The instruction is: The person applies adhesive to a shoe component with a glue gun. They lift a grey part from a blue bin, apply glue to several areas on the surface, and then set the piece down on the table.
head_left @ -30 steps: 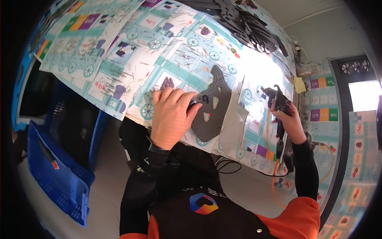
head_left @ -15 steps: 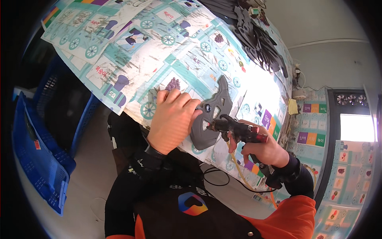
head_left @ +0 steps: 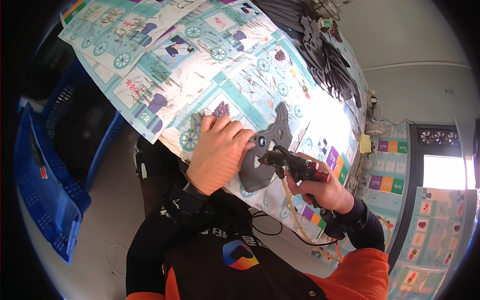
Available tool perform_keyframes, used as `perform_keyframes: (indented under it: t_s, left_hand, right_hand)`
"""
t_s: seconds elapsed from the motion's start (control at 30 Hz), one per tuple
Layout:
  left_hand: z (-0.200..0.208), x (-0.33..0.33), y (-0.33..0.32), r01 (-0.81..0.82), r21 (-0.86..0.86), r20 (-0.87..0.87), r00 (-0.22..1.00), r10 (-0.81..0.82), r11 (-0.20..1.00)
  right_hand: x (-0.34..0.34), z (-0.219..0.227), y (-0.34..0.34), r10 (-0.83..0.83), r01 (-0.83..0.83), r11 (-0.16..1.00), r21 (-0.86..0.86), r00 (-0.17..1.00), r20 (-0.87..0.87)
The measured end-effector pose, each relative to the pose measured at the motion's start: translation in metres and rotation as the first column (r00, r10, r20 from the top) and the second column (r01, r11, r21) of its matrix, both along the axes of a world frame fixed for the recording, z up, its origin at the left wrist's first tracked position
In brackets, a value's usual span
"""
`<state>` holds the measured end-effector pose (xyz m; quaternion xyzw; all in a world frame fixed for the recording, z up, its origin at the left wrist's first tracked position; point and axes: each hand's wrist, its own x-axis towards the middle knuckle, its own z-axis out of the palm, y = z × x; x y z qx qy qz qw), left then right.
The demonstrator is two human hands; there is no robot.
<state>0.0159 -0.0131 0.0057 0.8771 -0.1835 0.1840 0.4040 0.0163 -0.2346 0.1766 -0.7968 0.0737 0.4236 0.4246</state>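
Note:
My left hand (head_left: 218, 156) is closed on the left edge of a dark grey plastic-looking part (head_left: 254, 176), flat and curved, with several cut-out openings and a small round dark fitting. The part is held near the table's front edge, over the printed paper. In my right hand (head_left: 327, 193) is a black spray gun (head_left: 292, 164) with reddish knobs at its back. Its nozzle points left, at or just above the part's lower openings; whether it touches cannot be made out. A yellowish hose (head_left: 295, 212) hangs from the gun. No spray is visible.
Smudged printed sheets (head_left: 200, 75) cover the table. Similar dark grey parts (head_left: 325, 62) lie piled at its far right. Blue plastic crates (head_left: 47, 200) stand on the left, below table height. A black cable (head_left: 265, 232) loops below the front edge. A door (head_left: 407, 165) is at right.
The view has shifted slightly. My right hand and the gun have moved a little left against the part, with the nozzle still over its lower openings. My left hand keeps its hold.

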Motion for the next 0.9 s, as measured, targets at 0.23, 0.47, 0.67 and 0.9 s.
perform_keyframes:
  t_s: [0.23, 0.47, 0.67, 0.9]
  left_hand:
    - [0.000, 0.000, 0.000, -0.006, -0.003, -0.004, 1.000, 0.006, 1.000]
    - [-0.002, 0.000, 0.001, -0.006, -0.010, -0.004, 1.000, 0.006, 1.000]
    - [0.000, 0.001, 0.000, 0.001, -0.020, -0.009, 1.000, -0.001, 1.000]
    - [0.000, 0.000, 0.001, -0.008, -0.014, -0.003, 1.000, 0.008, 1.000]
  right_hand:
    - [0.000, -0.004, 0.000, 0.023, -0.022, 1.000, -0.021, 0.997, 0.074]
    - [0.003, -0.007, 0.000, 0.060, -0.058, 0.998, -0.033, 0.997, 0.053]
    - [0.002, -0.008, -0.003, 0.001, 0.000, 1.000, -0.010, 1.000, 0.025]
    - [-0.001, -0.009, 0.000, 0.050, -0.048, 0.999, -0.022, 0.994, 0.096]
